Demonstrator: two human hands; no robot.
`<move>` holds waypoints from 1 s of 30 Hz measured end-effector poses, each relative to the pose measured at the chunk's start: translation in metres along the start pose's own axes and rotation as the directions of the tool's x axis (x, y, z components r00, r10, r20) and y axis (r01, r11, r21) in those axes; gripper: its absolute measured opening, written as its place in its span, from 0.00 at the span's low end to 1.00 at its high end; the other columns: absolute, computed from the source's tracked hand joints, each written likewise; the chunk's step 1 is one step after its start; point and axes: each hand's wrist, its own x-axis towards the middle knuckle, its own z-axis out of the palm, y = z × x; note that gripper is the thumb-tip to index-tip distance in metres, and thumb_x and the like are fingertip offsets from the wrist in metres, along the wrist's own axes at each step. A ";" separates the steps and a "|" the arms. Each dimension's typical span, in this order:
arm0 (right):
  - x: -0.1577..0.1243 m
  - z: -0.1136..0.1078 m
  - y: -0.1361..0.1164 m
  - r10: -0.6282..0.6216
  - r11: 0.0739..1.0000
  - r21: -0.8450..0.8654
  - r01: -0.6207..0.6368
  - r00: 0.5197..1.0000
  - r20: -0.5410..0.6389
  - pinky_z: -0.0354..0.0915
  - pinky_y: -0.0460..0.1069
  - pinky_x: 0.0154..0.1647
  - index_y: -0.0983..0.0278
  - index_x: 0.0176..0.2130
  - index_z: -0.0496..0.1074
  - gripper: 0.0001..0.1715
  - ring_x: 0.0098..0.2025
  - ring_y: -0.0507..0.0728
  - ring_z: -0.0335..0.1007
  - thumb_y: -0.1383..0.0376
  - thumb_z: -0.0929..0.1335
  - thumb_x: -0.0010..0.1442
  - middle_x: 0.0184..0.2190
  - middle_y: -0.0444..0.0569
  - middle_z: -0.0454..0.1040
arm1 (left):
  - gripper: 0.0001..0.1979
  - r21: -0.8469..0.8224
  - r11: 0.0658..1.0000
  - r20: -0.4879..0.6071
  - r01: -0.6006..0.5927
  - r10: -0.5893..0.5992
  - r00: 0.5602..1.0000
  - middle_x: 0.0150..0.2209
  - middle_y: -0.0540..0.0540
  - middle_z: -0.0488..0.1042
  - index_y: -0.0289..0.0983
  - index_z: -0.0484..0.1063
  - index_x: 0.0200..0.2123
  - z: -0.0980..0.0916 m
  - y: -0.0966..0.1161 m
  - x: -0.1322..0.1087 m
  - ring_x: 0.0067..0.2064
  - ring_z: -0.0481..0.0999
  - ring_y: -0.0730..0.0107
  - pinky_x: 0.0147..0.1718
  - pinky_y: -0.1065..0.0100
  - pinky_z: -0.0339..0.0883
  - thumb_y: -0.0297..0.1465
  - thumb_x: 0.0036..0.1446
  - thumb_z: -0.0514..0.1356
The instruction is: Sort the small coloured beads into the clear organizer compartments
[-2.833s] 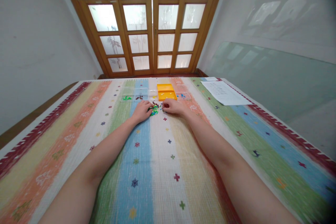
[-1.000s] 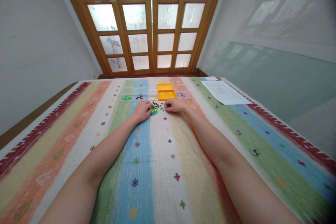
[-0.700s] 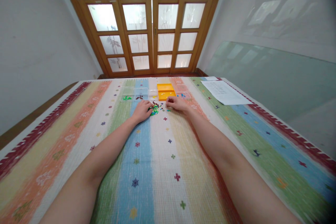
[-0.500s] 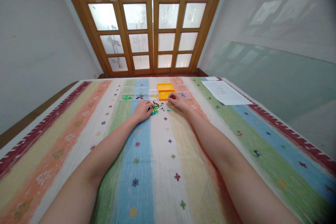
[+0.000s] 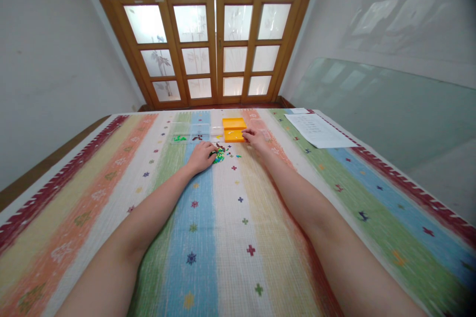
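Note:
My left hand (image 5: 202, 157) rests on the cloth at the left edge of a small heap of tiny green, blue and dark red pieces (image 5: 220, 155). Its thumb and forefinger are apart, touching the heap's side. Over the right side of the open orange box (image 5: 233, 139) is my right hand (image 5: 255, 138), fingertips pinched together; whatever they hold is too small to make out. A few pale bits lie in that box. Left of it, clear compartments hold green pieces (image 5: 180, 138), dark red pieces (image 5: 197, 137) and yellow pieces (image 5: 218, 136). My right hand partly covers another clear container (image 5: 265, 133).
A striped cloth (image 5: 230, 237) covers the table. Printed white sheets (image 5: 316, 130) lie at the far right. Some loose pieces (image 5: 238, 156) are scattered right of the heap. Beyond the table stand wooden doors with glass panes (image 5: 219, 44).
My right hand has shifted slightly right, from the front of the orange box toward its right edge, and now hides the blue pieces in the right clear container. My left hand stays put.

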 end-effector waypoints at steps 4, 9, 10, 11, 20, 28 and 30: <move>0.000 0.000 0.000 0.025 0.999 0.044 -0.024 0.999 -0.021 0.67 0.49 0.34 0.63 0.40 0.75 0.17 0.33 0.54 0.70 0.55 0.71 0.54 0.34 0.49 0.77 | 0.11 -0.003 1.000 0.004 0.003 -0.003 1.000 0.48 0.42 0.77 0.43 0.81 0.47 0.000 0.000 0.000 0.52 0.72 0.55 0.56 0.52 0.65 0.31 0.65 0.59; 0.002 -0.002 0.003 0.009 1.000 0.022 -0.008 0.998 -0.060 0.68 0.48 0.34 0.63 0.38 0.75 0.13 0.32 0.54 0.69 0.58 0.71 0.54 0.32 0.48 0.77 | 0.11 0.001 1.000 0.000 -0.007 0.007 1.000 0.48 0.42 0.77 0.42 0.80 0.47 0.000 0.000 0.000 0.52 0.72 0.55 0.56 0.52 0.65 0.31 0.65 0.59; 0.003 -0.002 0.004 0.008 1.000 0.024 -0.006 0.998 -0.064 0.68 0.49 0.34 0.63 0.38 0.74 0.13 0.31 0.54 0.69 0.58 0.71 0.54 0.32 0.47 0.76 | 0.11 0.000 1.000 0.000 -0.009 0.009 1.000 0.48 0.42 0.77 0.42 0.80 0.47 0.001 0.000 0.000 0.52 0.72 0.55 0.56 0.52 0.65 0.31 0.65 0.59; 0.003 -0.002 0.005 0.010 1.000 0.025 -0.008 0.998 -0.067 0.68 0.48 0.33 0.63 0.38 0.74 0.12 0.30 0.53 0.68 0.59 0.71 0.54 0.31 0.46 0.75 | 0.11 -0.001 1.000 0.001 -0.008 0.008 1.000 0.48 0.42 0.77 0.42 0.80 0.47 0.001 -0.001 0.000 0.52 0.72 0.55 0.56 0.52 0.65 0.30 0.65 0.59; 0.002 0.000 0.003 0.114 0.990 0.099 -0.106 0.990 -0.086 0.72 0.50 0.33 0.63 0.40 0.76 0.11 0.30 0.54 0.72 0.62 0.72 0.56 0.33 0.50 0.79 | 0.11 -0.007 1.000 0.003 -0.001 0.001 1.000 0.48 0.42 0.77 0.43 0.81 0.47 0.002 -0.002 0.000 0.52 0.72 0.55 0.56 0.51 0.65 0.31 0.66 0.59; 0.000 -0.002 -0.006 0.011 1.000 0.002 -0.011 0.999 -0.043 0.72 0.51 0.37 0.63 0.42 0.78 0.12 0.35 0.57 0.76 0.60 0.70 0.60 0.36 0.51 0.80 | 0.11 -0.002 1.000 0.002 -0.018 0.018 1.000 0.48 0.42 0.77 0.42 0.80 0.47 0.003 -0.003 0.000 0.52 0.72 0.55 0.56 0.51 0.65 0.31 0.66 0.59; -0.002 -0.005 -0.011 -0.073 0.988 -0.132 0.079 0.996 0.053 0.69 0.49 0.34 0.63 0.38 0.78 0.11 0.33 0.56 0.73 0.59 0.69 0.60 0.33 0.50 0.79 | 0.11 0.000 1.000 0.007 -0.009 0.009 1.000 0.48 0.42 0.77 0.42 0.80 0.47 0.002 -0.003 0.000 0.52 0.72 0.55 0.56 0.51 0.65 0.31 0.66 0.59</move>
